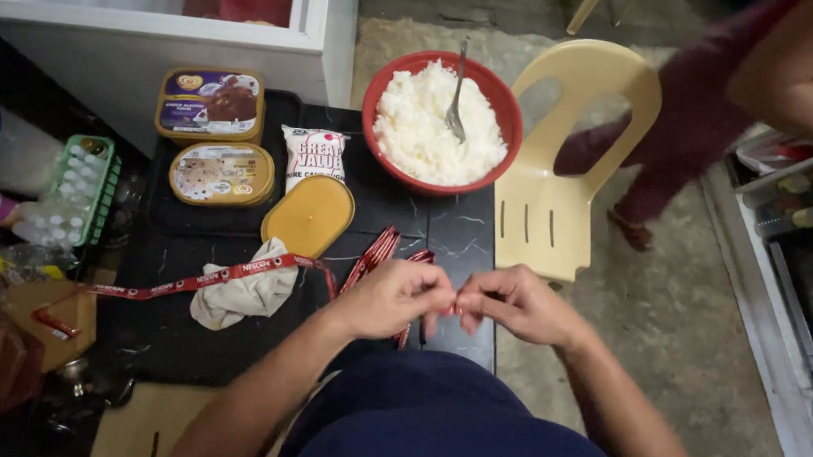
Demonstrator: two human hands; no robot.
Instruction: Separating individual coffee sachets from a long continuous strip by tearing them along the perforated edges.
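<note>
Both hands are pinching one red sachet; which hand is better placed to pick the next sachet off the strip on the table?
Probably the left hand: the red sachet strip and loose sachets lie on its side, just beyond it. The right hand sits near the table's right edge, farther away.

Red sachet strip (229, 277), black marbled table (454, 232)

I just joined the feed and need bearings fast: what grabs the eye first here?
The red bowl of white rice, spoon stuck in, at the black table's far edge. Nearer, the left hand and right hand pinch a small red sachet between them, a sachet strip trailing left across a cloth.
</note>
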